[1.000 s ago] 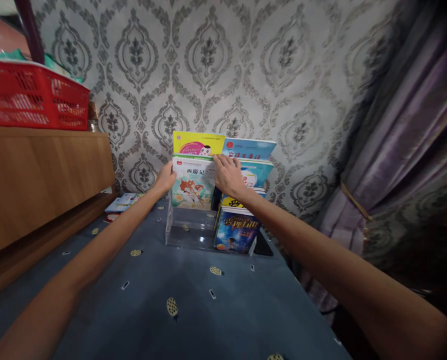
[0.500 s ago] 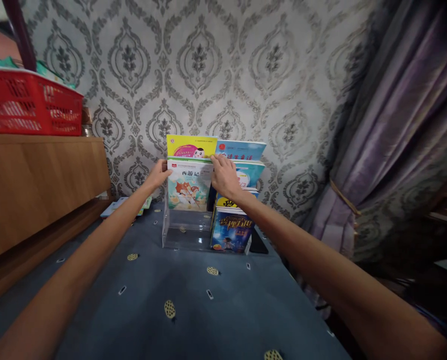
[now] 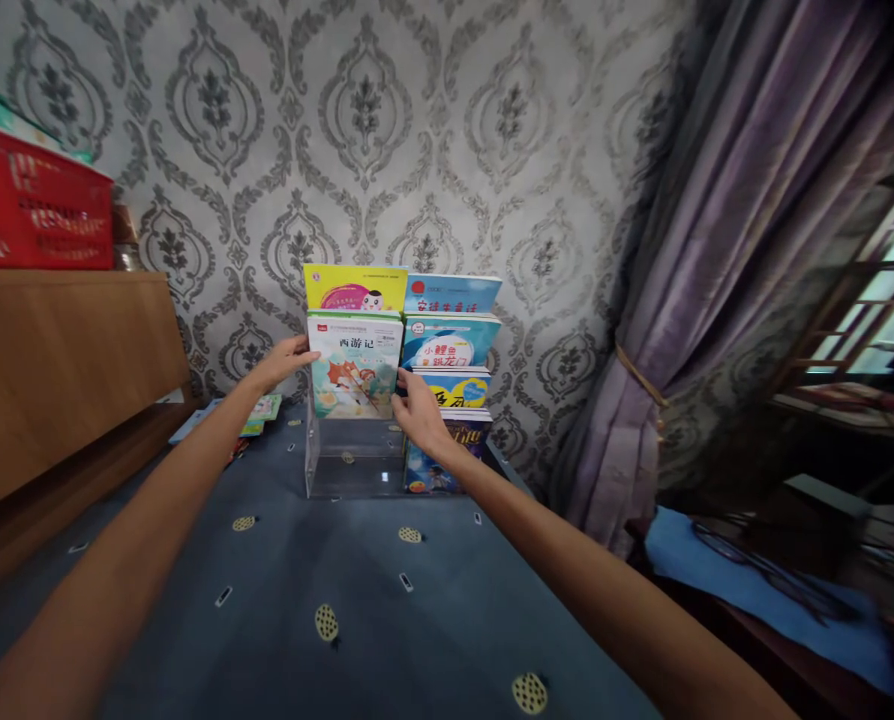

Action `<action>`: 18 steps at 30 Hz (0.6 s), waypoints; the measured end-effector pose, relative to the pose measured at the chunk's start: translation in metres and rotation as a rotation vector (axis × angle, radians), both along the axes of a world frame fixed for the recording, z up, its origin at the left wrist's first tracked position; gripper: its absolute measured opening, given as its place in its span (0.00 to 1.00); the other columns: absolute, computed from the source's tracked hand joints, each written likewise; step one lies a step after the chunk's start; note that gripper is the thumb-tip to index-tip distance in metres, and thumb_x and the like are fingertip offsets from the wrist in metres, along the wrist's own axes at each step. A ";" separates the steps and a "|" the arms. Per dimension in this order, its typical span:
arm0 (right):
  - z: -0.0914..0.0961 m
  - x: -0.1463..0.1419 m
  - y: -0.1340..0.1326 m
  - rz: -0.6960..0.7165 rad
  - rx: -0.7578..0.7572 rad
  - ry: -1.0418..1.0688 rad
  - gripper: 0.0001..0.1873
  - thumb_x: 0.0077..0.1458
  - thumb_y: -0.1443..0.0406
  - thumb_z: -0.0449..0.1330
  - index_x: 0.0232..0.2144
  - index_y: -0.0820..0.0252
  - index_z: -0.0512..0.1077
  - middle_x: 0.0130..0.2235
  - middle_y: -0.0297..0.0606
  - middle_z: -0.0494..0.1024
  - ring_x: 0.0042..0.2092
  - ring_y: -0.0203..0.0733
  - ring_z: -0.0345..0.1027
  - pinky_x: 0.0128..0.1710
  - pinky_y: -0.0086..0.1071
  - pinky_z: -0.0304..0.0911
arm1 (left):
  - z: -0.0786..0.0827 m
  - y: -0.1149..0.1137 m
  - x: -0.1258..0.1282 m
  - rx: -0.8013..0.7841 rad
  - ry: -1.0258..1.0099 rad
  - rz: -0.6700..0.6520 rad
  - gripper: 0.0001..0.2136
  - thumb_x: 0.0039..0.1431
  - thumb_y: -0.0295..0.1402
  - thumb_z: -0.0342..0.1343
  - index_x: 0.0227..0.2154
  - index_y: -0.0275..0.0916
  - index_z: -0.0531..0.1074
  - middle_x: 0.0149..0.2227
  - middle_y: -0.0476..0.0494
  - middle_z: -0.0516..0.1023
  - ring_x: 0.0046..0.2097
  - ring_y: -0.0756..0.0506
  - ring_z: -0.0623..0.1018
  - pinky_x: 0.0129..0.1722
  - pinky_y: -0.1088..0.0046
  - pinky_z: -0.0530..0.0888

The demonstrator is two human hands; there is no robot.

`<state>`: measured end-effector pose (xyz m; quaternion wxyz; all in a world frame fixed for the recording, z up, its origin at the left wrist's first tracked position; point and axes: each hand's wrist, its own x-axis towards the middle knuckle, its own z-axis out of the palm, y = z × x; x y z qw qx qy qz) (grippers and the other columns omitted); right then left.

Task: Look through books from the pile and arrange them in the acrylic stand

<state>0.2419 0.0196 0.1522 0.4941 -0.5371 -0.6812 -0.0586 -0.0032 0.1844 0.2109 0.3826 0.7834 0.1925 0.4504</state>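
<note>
A clear acrylic book stand [image 3: 357, 475] stands on the blue tablecloth with books in stepped rows. In its left column is a white-covered picture book [image 3: 357, 372], upright in front of a yellow book [image 3: 357, 285]. My left hand [image 3: 282, 363] grips the white book's upper left edge, thumb in front and fingers partly hidden behind. Lower down, my right hand [image 3: 421, 410] is closed at its right edge. The right column holds a light blue book [image 3: 454, 292], a teal book [image 3: 451, 340], a yellow-and-blue book [image 3: 458, 388] and a dark blue book [image 3: 432, 475], partly covered by my right hand and wrist.
Thin booklets [image 3: 262, 413] lie on the tablecloth [image 3: 387, 620] left of the stand. Farther left, a red basket [image 3: 57, 205] rests on a wooden cabinet [image 3: 72, 370]. A tied purple curtain [image 3: 612, 400] hangs at the right, near a blue cloth [image 3: 777, 590] with cables on it.
My right hand has slid down from the white book's top right corner to the middle of its right edge. My left hand stays at the left edge. The view has turned slightly right.
</note>
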 end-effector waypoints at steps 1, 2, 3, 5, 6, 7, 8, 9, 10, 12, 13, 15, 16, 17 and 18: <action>0.001 0.000 0.001 0.010 0.008 -0.008 0.28 0.55 0.67 0.52 0.59 0.63 0.64 0.52 0.52 0.75 0.54 0.54 0.69 0.52 0.48 0.69 | 0.000 0.001 0.000 0.000 0.002 -0.003 0.33 0.40 0.53 0.70 0.45 0.34 0.78 0.48 0.35 0.82 0.53 0.32 0.78 0.59 0.50 0.69; 0.002 0.000 0.001 0.012 0.010 -0.016 0.28 0.56 0.67 0.52 0.60 0.63 0.63 0.53 0.52 0.74 0.55 0.54 0.69 0.52 0.48 0.69 | 0.000 0.002 -0.001 0.001 0.006 -0.004 0.33 0.40 0.53 0.69 0.46 0.34 0.78 0.47 0.35 0.82 0.53 0.32 0.78 0.60 0.49 0.68; 0.004 -0.001 0.002 0.006 0.005 -0.020 0.29 0.56 0.67 0.52 0.60 0.64 0.63 0.55 0.53 0.73 0.55 0.53 0.69 0.52 0.47 0.68 | 0.000 0.002 -0.002 0.003 0.010 -0.005 0.33 0.41 0.53 0.69 0.46 0.34 0.78 0.47 0.35 0.82 0.52 0.33 0.78 0.60 0.49 0.68; 0.008 -0.002 0.004 -0.027 -0.026 -0.014 0.29 0.55 0.67 0.52 0.60 0.65 0.62 0.57 0.56 0.72 0.56 0.53 0.69 0.53 0.46 0.68 | 0.001 0.000 -0.002 0.011 0.021 -0.009 0.33 0.41 0.53 0.69 0.47 0.34 0.78 0.48 0.35 0.82 0.52 0.33 0.78 0.61 0.48 0.67; 0.010 -0.003 0.005 -0.044 -0.049 -0.005 0.29 0.55 0.67 0.52 0.59 0.66 0.63 0.57 0.56 0.72 0.56 0.53 0.69 0.53 0.46 0.68 | 0.001 -0.001 -0.003 0.017 0.028 -0.012 0.33 0.42 0.53 0.69 0.47 0.34 0.78 0.48 0.35 0.82 0.52 0.33 0.78 0.61 0.48 0.67; 0.013 -0.005 0.007 -0.056 -0.072 0.003 0.28 0.55 0.67 0.52 0.58 0.66 0.64 0.56 0.55 0.73 0.55 0.52 0.70 0.53 0.45 0.68 | 0.002 -0.002 -0.003 0.023 0.034 -0.015 0.33 0.42 0.53 0.69 0.47 0.34 0.78 0.48 0.35 0.82 0.52 0.33 0.78 0.61 0.49 0.67; 0.016 -0.007 0.009 -0.065 -0.092 0.010 0.27 0.54 0.68 0.52 0.57 0.65 0.65 0.55 0.54 0.75 0.55 0.52 0.70 0.53 0.45 0.68 | 0.002 -0.003 -0.003 0.030 0.038 -0.018 0.33 0.42 0.53 0.69 0.47 0.33 0.78 0.49 0.34 0.82 0.52 0.33 0.78 0.61 0.49 0.67; 0.019 -0.009 0.011 -0.072 -0.107 0.018 0.26 0.53 0.68 0.52 0.55 0.65 0.66 0.53 0.53 0.76 0.54 0.52 0.71 0.54 0.44 0.68 | 0.002 -0.004 -0.002 0.036 0.040 -0.018 0.33 0.42 0.54 0.68 0.46 0.33 0.78 0.49 0.34 0.81 0.53 0.33 0.78 0.60 0.50 0.68; 0.022 -0.011 0.013 -0.081 -0.118 0.030 0.25 0.53 0.68 0.52 0.54 0.65 0.67 0.52 0.52 0.77 0.54 0.52 0.71 0.54 0.44 0.67 | 0.001 -0.005 -0.002 0.042 0.039 -0.015 0.33 0.42 0.54 0.68 0.46 0.33 0.78 0.49 0.34 0.82 0.53 0.33 0.78 0.60 0.50 0.68; 0.026 -0.015 0.018 -0.116 -0.124 0.073 0.26 0.52 0.67 0.53 0.55 0.65 0.67 0.51 0.52 0.77 0.53 0.52 0.71 0.54 0.44 0.67 | 0.001 -0.007 -0.002 0.051 0.035 -0.001 0.34 0.42 0.55 0.67 0.46 0.33 0.77 0.48 0.33 0.82 0.53 0.32 0.78 0.60 0.50 0.68; 0.028 -0.017 0.020 -0.141 -0.121 0.104 0.28 0.52 0.66 0.53 0.56 0.65 0.65 0.52 0.52 0.76 0.52 0.53 0.71 0.53 0.45 0.67 | 0.001 -0.007 -0.001 0.054 0.033 0.007 0.34 0.42 0.56 0.67 0.46 0.33 0.77 0.48 0.33 0.82 0.53 0.32 0.77 0.59 0.50 0.69; 0.032 -0.020 0.024 -0.185 -0.114 0.169 0.31 0.51 0.65 0.54 0.59 0.66 0.63 0.52 0.53 0.75 0.51 0.53 0.72 0.52 0.45 0.68 | 0.001 -0.009 -0.002 0.060 0.038 0.019 0.34 0.43 0.56 0.66 0.46 0.33 0.77 0.49 0.33 0.81 0.53 0.32 0.77 0.58 0.50 0.70; 0.034 -0.020 0.026 -0.198 -0.113 0.195 0.32 0.50 0.65 0.54 0.59 0.66 0.63 0.52 0.53 0.75 0.49 0.53 0.72 0.51 0.45 0.68 | 0.001 -0.010 -0.002 0.064 0.046 0.023 0.34 0.43 0.56 0.66 0.46 0.33 0.77 0.49 0.33 0.81 0.53 0.32 0.77 0.58 0.51 0.70; 0.035 -0.020 0.028 -0.204 -0.114 0.216 0.33 0.50 0.65 0.54 0.59 0.66 0.63 0.51 0.53 0.76 0.49 0.53 0.72 0.50 0.44 0.68 | 0.001 -0.010 -0.002 0.070 0.056 0.028 0.33 0.44 0.56 0.66 0.46 0.34 0.76 0.49 0.34 0.81 0.53 0.32 0.77 0.57 0.52 0.71; 0.037 -0.019 0.029 -0.203 -0.114 0.233 0.32 0.50 0.65 0.54 0.59 0.66 0.63 0.50 0.51 0.76 0.48 0.52 0.72 0.49 0.43 0.69 | 0.001 -0.011 -0.003 0.075 0.068 0.032 0.33 0.44 0.56 0.65 0.46 0.33 0.76 0.50 0.33 0.81 0.53 0.32 0.77 0.55 0.53 0.72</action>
